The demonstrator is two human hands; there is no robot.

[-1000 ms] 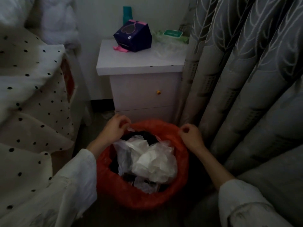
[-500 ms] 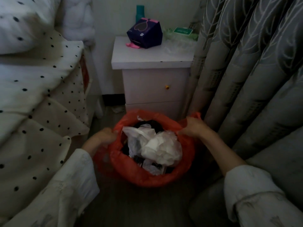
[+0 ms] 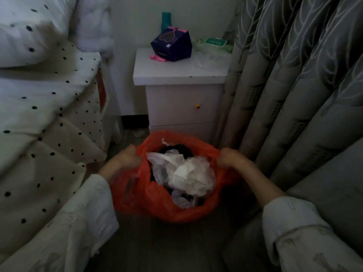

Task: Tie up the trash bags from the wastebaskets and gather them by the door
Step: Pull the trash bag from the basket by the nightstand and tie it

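In the head view, the only view given, one orange trash bag point(image 3: 157, 201) is seen on the floor directly in front of the white nightstand point(image 3: 182, 107), which serves as the landmark. The bag's rim is pinched on two opposite sides: the left hand point(image 3: 128, 159) is closed on the edge farther from the curtain, and the right hand point(image 3: 228, 159) is closed on the edge nearer the curtain point(image 3: 294, 85). The mouth is held open between them, untied. The wastebasket itself cannot be made out under the plastic.

Several risks are judged. The thin film could be torn if the two sides are pulled apart too hard. The crumpled white paper point(image 3: 184, 173), heaped up to the rim, could be spilled onto the floor before the nightstand if the bag is tilted while lifted. A knot may be hard to close over so full a load.

Counted: one bag, two hands, one nightstand with two drawer fronts and one small knob. On the nightstand's top, one dark purple box point(image 3: 171, 46), one teal bottle point(image 3: 166, 19) behind it and one green packet point(image 3: 215, 43) toward the curtain are seen. On the nightstand's other side, one dotted bed cover point(image 3: 39, 107) is seen.
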